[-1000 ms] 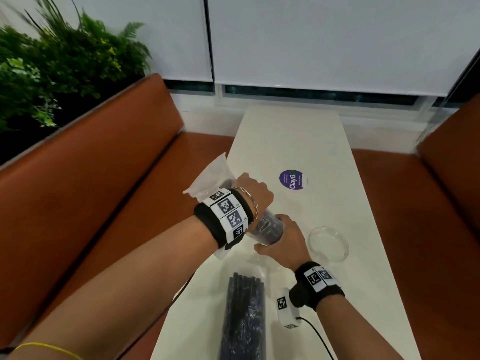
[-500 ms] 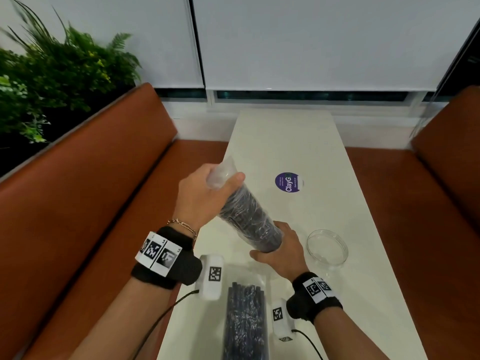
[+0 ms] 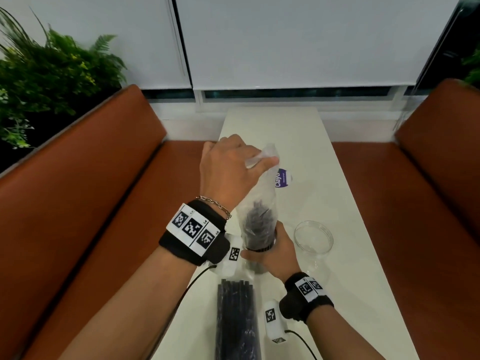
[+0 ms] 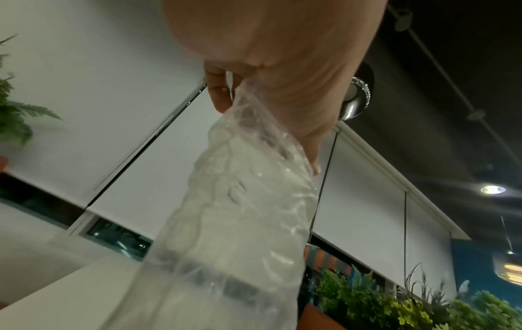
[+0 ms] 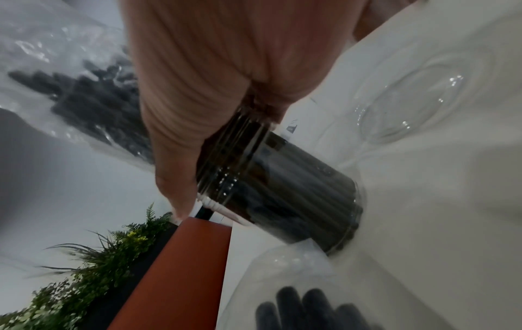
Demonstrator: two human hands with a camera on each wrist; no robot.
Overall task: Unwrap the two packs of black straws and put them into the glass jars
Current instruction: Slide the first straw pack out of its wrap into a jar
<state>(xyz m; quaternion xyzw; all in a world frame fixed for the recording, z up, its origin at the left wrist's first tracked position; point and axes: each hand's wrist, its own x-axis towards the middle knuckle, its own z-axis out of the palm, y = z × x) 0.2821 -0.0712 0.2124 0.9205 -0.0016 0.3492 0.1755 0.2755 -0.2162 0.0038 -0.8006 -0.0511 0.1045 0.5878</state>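
My left hand (image 3: 249, 162) pinches the top of a clear plastic wrapper (image 3: 262, 188) and holds it up over the table; the left wrist view shows the fingers (image 4: 217, 93) gathered on the wrapper (image 4: 240, 201). The black straws (image 3: 259, 224) sit low in the wrapper, their lower ends standing in a glass jar (image 5: 282, 189). My right hand (image 3: 271, 252) grips that jar near its rim and largely hides it in the head view. A second, empty glass jar (image 3: 313, 237) stands just to the right. The other straw pack (image 3: 237, 320) lies wrapped at the front.
The narrow white table (image 3: 350, 229) runs away from me between two brown leather benches (image 3: 78, 203). A purple round sticker (image 3: 283, 178) lies mid-table behind the wrapper. Plants (image 3: 39, 74) stand behind the left bench. Cables trail from both wrist cameras.
My left hand has risen and swung the bundle from a slant to upright, pulling the wrapper upward so the straws sit lower in it. My right hand has stayed on the jar.
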